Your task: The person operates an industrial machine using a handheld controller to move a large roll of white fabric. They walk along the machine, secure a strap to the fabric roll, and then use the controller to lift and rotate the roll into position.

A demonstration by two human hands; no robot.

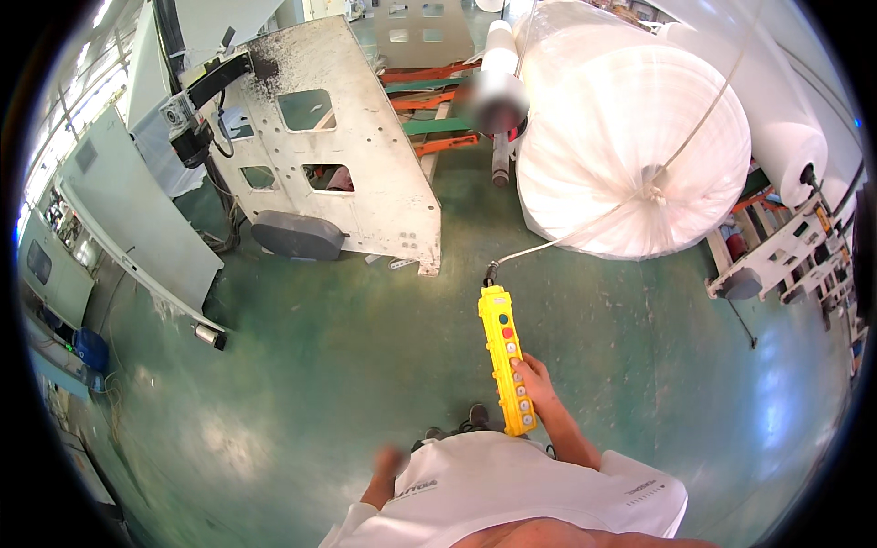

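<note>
My right hand [536, 382] is wrapped round a yellow pendant control box [501, 342], its thumb lying against the front among the buttons. White, red and dark round buttons run down the box's face. From its top a cable [548, 245] rises toward the upper right, passing in front of a big roll wrapped in clear film [630, 137]. My left hand [389, 459] hangs low beside my white shirt, apart from the box. It is blurred, so its fingers cannot be made out.
A pale machine side plate [365, 173] with square cutouts stands ahead to the left, a grey cover [297, 235] at its foot. Orange and green bars [434, 110] lie behind it. Another white roll [776, 119] rests on a frame [776, 251] at right. Green floor [365, 338] surrounds my feet.
</note>
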